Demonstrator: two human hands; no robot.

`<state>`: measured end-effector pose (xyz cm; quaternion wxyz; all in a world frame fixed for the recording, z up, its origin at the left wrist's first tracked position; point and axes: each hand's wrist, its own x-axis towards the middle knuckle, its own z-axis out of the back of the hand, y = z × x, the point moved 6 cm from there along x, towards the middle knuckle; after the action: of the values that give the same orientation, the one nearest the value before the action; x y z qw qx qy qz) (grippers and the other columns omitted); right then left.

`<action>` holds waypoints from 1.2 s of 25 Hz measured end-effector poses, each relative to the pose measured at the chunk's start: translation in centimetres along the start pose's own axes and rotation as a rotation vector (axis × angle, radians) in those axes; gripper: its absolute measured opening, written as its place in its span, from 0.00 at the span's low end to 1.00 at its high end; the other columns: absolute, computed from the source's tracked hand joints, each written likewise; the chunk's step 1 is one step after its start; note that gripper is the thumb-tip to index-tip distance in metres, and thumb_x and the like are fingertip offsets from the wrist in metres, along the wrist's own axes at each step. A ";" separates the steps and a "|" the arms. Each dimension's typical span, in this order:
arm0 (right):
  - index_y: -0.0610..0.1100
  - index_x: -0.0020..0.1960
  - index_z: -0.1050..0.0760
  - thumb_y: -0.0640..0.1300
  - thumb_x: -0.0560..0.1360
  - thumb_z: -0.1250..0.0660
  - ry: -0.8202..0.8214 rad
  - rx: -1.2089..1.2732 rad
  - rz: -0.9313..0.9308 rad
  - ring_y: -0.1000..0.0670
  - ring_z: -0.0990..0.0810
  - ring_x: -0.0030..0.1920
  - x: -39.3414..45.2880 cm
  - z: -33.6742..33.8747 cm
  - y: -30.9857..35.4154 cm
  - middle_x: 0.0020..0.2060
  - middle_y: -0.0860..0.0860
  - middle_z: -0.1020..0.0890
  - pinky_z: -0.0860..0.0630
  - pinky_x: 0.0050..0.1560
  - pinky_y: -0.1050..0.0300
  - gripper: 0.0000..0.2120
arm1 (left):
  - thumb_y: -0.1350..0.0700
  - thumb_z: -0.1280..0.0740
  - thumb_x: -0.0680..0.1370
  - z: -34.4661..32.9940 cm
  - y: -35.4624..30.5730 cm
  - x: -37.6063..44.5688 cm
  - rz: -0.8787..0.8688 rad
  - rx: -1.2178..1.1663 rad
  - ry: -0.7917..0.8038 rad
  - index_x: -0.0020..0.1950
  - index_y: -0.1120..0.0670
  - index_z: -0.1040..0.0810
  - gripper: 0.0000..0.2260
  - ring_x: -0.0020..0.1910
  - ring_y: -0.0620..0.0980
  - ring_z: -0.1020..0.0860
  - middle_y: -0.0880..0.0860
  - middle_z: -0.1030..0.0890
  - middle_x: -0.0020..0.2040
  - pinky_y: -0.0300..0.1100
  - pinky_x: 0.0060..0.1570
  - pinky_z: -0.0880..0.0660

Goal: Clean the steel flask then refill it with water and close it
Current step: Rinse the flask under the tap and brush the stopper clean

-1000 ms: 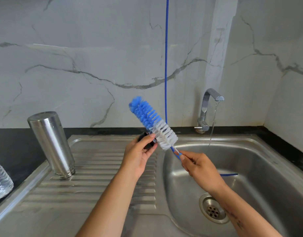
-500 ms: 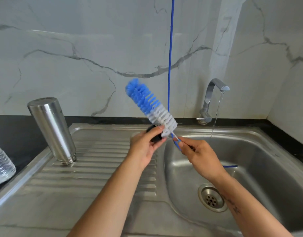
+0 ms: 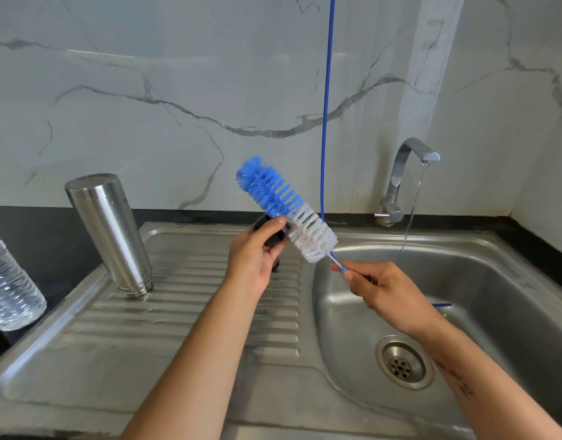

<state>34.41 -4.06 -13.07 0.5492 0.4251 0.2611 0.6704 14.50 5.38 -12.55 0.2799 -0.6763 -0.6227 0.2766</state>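
Observation:
The steel flask (image 3: 110, 231) stands upside down, mouth down, on the ribbed drainboard at the left. My left hand (image 3: 256, 254) holds its black cap (image 3: 268, 235) above the drainboard. My right hand (image 3: 379, 289) grips the thin handle of a bottle brush (image 3: 286, 208) with blue and white bristles. The bristles lie against the cap. The brush points up and to the left.
The tap (image 3: 403, 176) at the back right runs a thin stream into the steel sink (image 3: 508, 290), which has a drain (image 3: 403, 365). A clear plastic bottle (image 3: 10, 287) stands at the far left on the black counter. A blue cord (image 3: 327, 103) hangs down the marble wall.
The brush has slid up and left along the cap, and my right hand has drawn back a little along the handle. The flask has not moved.

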 end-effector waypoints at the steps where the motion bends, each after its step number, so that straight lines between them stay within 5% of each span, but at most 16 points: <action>1: 0.59 0.57 0.17 0.45 0.84 0.36 -0.016 0.003 0.006 0.55 0.40 0.29 0.2 -0.2 0.1 0.28 0.55 0.35 0.39 0.30 0.65 0.12 | 0.65 0.27 0.75 -0.1 0.3 -0.2 0.002 0.034 0.018 0.54 0.59 0.17 0.09 0.50 0.50 0.14 0.56 0.13 0.50 0.45 0.51 0.17; 5: 0.59 0.56 0.16 0.44 0.84 0.36 -0.163 0.088 -0.027 0.56 0.39 0.29 0.9 0.1 -0.3 0.29 0.55 0.33 0.38 0.31 0.66 0.13 | 0.51 0.19 0.62 -1.1 2.2 -1.2 0.053 0.365 0.057 0.54 0.50 0.17 0.21 0.47 0.46 0.18 0.49 0.14 0.50 0.39 0.45 0.27; 7: 0.58 0.51 0.15 0.43 0.84 0.37 -0.181 0.186 -0.059 0.56 0.39 0.29 0.5 0.8 -0.8 0.29 0.53 0.34 0.39 0.30 0.65 0.14 | 0.51 0.18 0.58 -0.8 1.8 -0.7 0.009 0.404 0.038 0.55 0.51 0.19 0.27 0.46 0.47 0.18 0.50 0.15 0.50 0.38 0.42 0.26; 11: 0.57 0.47 0.15 0.43 0.85 0.38 -0.178 0.244 -0.085 0.55 0.40 0.28 0.2 0.8 -0.9 0.30 0.52 0.34 0.40 0.28 0.65 0.16 | 0.67 0.21 0.68 -0.8 1.8 -0.7 0.031 0.249 0.030 0.49 0.60 0.21 0.14 0.48 0.53 0.15 0.56 0.14 0.46 0.48 0.57 0.19; 13: 0.56 0.50 0.15 0.43 0.85 0.37 -0.177 0.225 -0.105 0.55 0.40 0.27 0.4 0.6 -1.3 0.31 0.50 0.33 0.40 0.28 0.65 0.14 | 0.66 0.23 0.71 -0.5 1.8 -0.4 0.048 0.240 0.004 0.52 0.61 0.21 0.13 0.49 0.51 0.15 0.56 0.14 0.46 0.50 0.60 0.20; 16: 0.52 0.57 0.15 0.43 0.84 0.36 -0.170 0.155 -0.125 0.58 0.36 0.25 0.5 0.5 -2.0 0.28 0.56 0.30 0.37 0.30 0.69 0.11 | 0.60 0.23 0.73 0.2 1.5 0.1 0.080 0.236 -0.056 0.57 0.57 0.21 0.15 0.50 0.50 0.16 0.54 0.15 0.50 0.45 0.53 0.20; 19: 0.49 0.59 0.15 0.43 0.84 0.36 -0.134 0.081 -0.114 0.58 0.35 0.26 0.4 0.4 -2.0 0.25 0.58 0.31 0.37 0.31 0.70 0.11 | 0.64 0.26 0.75 -0.2 1.1 0.1 0.132 0.006 -0.010 0.60 0.61 0.20 0.14 0.50 0.51 0.15 0.58 0.15 0.52 0.47 0.55 0.19; 22: 0.55 0.61 0.16 0.44 0.84 0.36 -0.141 0.003 -0.051 0.55 0.38 0.31 0.5 0.1 -1.2 0.29 0.55 0.34 0.38 0.32 0.66 0.12 | 0.65 0.27 0.75 -0.9 2.3 -0.7 0.185 0.033 0.033 0.63 0.66 0.21 0.17 0.52 0.53 0.15 0.61 0.15 0.55 0.48 0.56 0.18; 30: 0.58 0.56 0.17 0.46 0.84 0.36 0.033 -0.042 -0.054 0.56 0.38 0.29 0.0 -0.9 0.1 0.27 0.55 0.34 0.38 0.31 0.64 0.11 | 0.63 0.27 0.75 0.5 1.1 -0.1 0.055 -0.169 -0.101 0.54 0.61 0.18 0.08 0.50 0.52 0.14 0.57 0.13 0.48 0.42 0.41 0.16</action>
<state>33.58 -3.93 -13.48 0.5714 0.3952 0.2675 0.6677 14.91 5.25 -13.71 0.1825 -0.6995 -0.6385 0.2641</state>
